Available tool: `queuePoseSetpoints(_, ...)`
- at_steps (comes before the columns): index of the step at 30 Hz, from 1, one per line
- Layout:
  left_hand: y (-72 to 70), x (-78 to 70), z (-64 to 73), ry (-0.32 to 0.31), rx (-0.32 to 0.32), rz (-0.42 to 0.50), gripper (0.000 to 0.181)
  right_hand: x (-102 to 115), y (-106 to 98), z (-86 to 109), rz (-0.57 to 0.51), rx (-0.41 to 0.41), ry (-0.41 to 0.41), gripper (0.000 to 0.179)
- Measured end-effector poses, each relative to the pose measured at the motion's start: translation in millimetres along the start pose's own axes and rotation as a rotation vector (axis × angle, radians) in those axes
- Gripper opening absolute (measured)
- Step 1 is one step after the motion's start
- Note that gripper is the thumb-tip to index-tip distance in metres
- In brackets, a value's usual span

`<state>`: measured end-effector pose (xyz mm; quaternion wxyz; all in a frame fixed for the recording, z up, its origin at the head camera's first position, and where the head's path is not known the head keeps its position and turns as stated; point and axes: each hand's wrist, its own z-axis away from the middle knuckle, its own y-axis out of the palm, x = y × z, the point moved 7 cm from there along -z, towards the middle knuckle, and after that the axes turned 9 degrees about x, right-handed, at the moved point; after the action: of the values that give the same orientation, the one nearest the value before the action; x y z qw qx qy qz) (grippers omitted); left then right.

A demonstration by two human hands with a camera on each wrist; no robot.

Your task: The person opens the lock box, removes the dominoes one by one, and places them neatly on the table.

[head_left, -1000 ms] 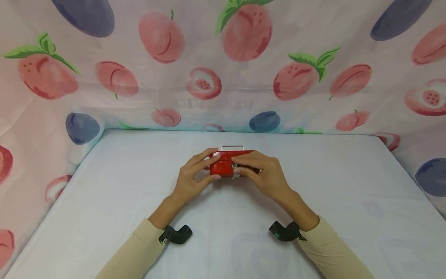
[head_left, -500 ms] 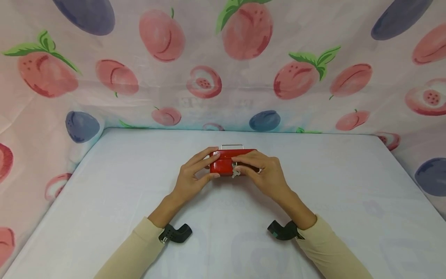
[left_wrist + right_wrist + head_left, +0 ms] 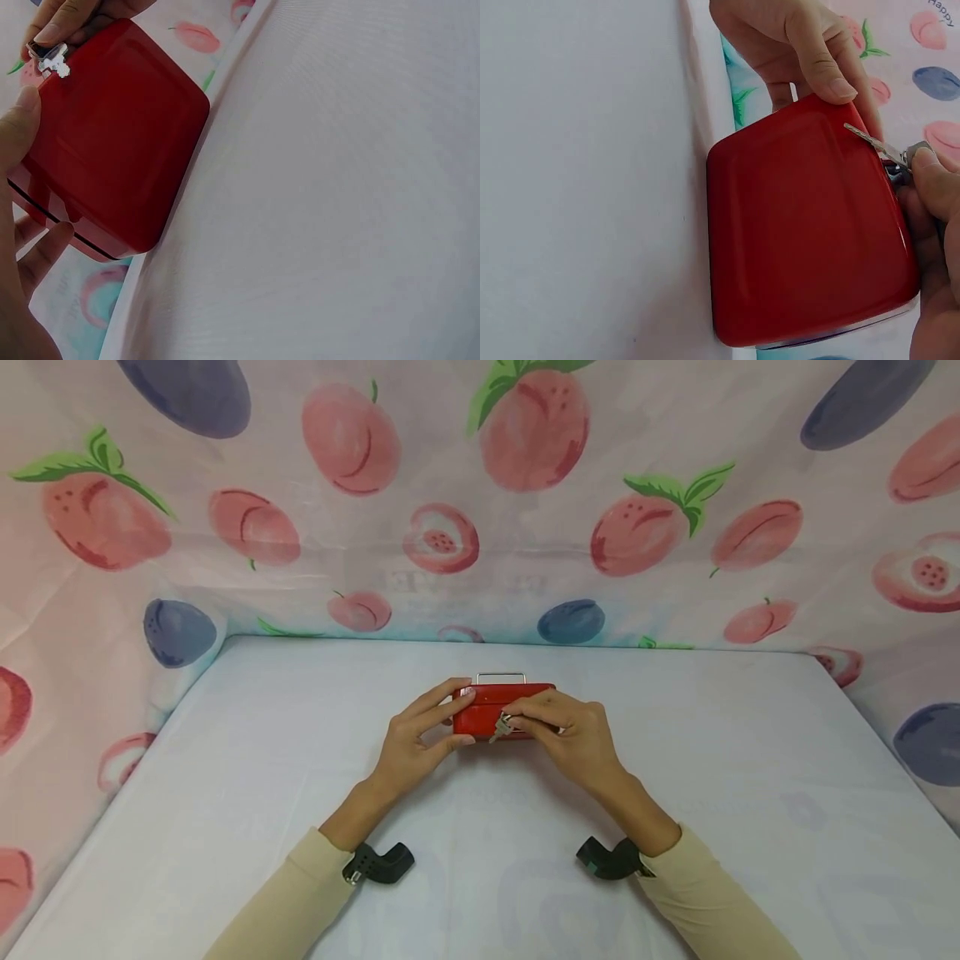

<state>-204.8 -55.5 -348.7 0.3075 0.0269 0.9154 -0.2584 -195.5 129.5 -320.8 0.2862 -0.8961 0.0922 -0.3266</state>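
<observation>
"Where is the box, and how is it turned?"

"The red box (image 3: 474,720) is held at the middle of the white table (image 3: 480,877), towards the far side. Its long axis is laid left to right, its front turned to the person, and its wire handle (image 3: 502,674) seen at the top."

"And the hands?"

"The left end is gripped by the left hand (image 3: 411,735), its fingers spread, its thumb low. Keys (image 3: 501,727) at the front are pinched by the right hand (image 3: 579,735), angled in from the right; one blade is pointed down and left."
</observation>
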Motion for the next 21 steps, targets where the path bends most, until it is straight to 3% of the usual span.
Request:
queuePoseSetpoints(4, 2.4, 12.3, 4.7, -0.012, 0.002, 0.0, 0.061, 0, -1, -0.7, -0.014, 0.019, -0.007, 0.025)
queuePoseSetpoints(10, 2.1, 14.5, 5.6, -0.035, 0.012, 0.002, 0.06, -2, -3, -1.3, -0.06, 0.038, 0.015, 0.027)
queuePoseSetpoints(17, -4.8, -20.2, -7.7, -0.014, 0.004, -0.004, 0.053, 1, -5, -2.7, -0.021, 0.019, 0.016, 0.024)
queuePoseSetpoints(21, -5.1, -20.8, -7.8, -0.01, 0.0, -0.01, 0.054, 2, -7, -3.1, 0.006, 0.011, 0.011, 0.02)
